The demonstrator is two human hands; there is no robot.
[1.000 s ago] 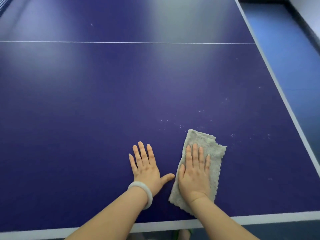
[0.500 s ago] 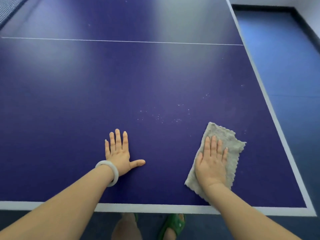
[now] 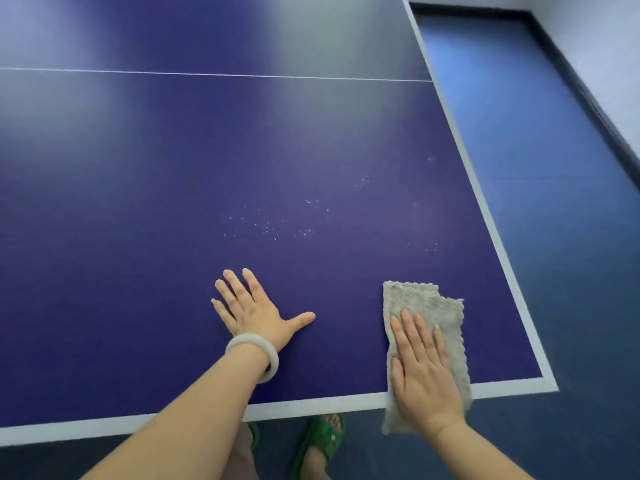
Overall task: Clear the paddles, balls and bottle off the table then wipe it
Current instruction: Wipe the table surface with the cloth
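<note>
— Where do we find the cloth?
— In the lower right of the frame. The grey cloth lies folded on the dark blue table. Its near end hangs past the white border line at the table's near edge.
— And what do we make of the hands?
— The right hand lies flat on the cloth, fingers straight and close together, pressing it down; it grips nothing. The left hand sits at lower centre, palm down on the tabletop, fingers spread and thumb pointing right. A pale bracelet rings that wrist.
— Are the two hands close?
— We see them apart, with a strip of blue table between them.
— What else do we see on the surface?
— Small white specks are scattered at centre frame, above the left hand, and a thin white stripe crosses the upper part. Below the table's edge we see a foot in a green sandal. Blue floor fills the right side.
</note>
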